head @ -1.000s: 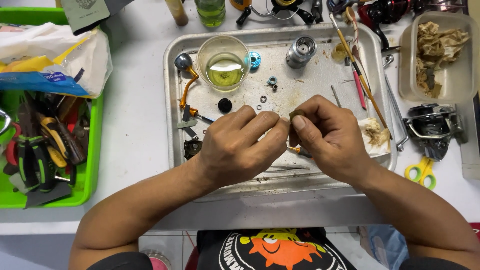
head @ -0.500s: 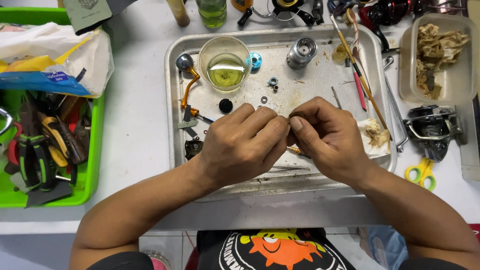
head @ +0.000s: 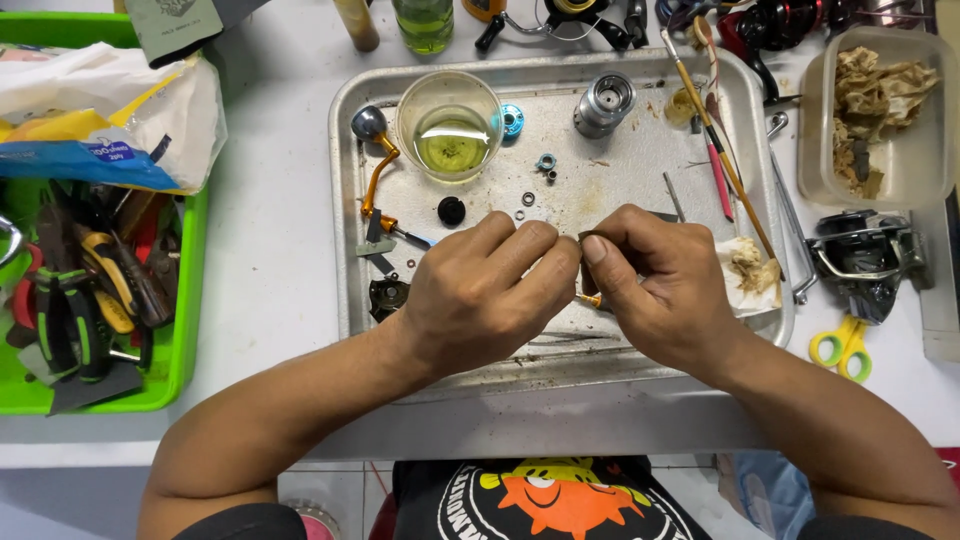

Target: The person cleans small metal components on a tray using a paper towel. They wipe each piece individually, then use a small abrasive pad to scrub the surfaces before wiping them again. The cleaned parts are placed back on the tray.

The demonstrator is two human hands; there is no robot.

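A: Where are the hands?

B: Both are over the middle of the metal tray (head: 350, 200), fingertips meeting. The left hand (head: 480, 295) and right hand (head: 660, 285) pinch a small brass-coloured part (head: 590, 299) between them; only its tip shows under the right thumb, and a dark bit peeks out above it

A: So the fingers are closed?

B: Yes, curled in tight on that small part, both hands; what kind of part it is I cannot tell

A: What lies around them on the tray?

B: A clear cup of yellowish liquid (head: 450, 125) at the back, a silver spool (head: 604, 104) to its right, a gold crank handle with a dark knob (head: 375, 165) on the left, small rings and washers (head: 527, 199) just beyond the fingers, brushes (head: 715, 120) along the right side

A: And off the tray?

B: A green bin of pliers (head: 90, 310) on the left, a dark fishing reel body (head: 865, 260) and yellow-handled scissors (head: 840, 348) on the right
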